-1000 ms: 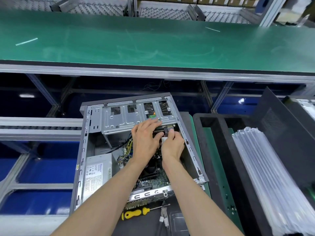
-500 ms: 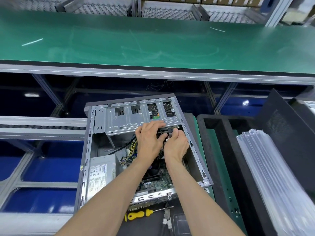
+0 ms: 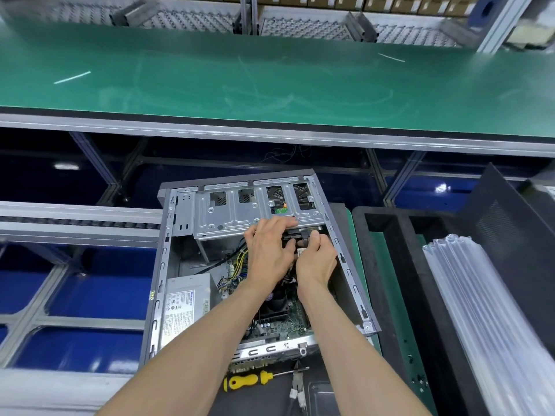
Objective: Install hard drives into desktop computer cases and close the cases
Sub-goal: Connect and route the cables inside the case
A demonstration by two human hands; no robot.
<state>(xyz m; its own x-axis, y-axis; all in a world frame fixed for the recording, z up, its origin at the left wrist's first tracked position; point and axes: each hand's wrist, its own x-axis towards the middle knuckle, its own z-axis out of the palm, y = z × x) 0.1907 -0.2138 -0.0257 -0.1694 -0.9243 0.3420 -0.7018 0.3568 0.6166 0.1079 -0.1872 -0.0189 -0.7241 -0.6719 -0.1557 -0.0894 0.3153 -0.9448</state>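
Hard drive (image 3: pixel 295 235) (dark, mostly hidden) sits between both hands' fingers (image 3: pixel 313 235)

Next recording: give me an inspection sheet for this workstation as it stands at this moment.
Surface: dark mat under the open computer case.
Job's things: side panel off; drive cage at the far end.
Clutter: yellow screwdriver; stacked air-cushion bags.
Grippers: left hand rests on the cage edge; right hand pinches a black connector.
Cables: yellow-black bundle inside the case.
Surroundings: green conveyor beyond.
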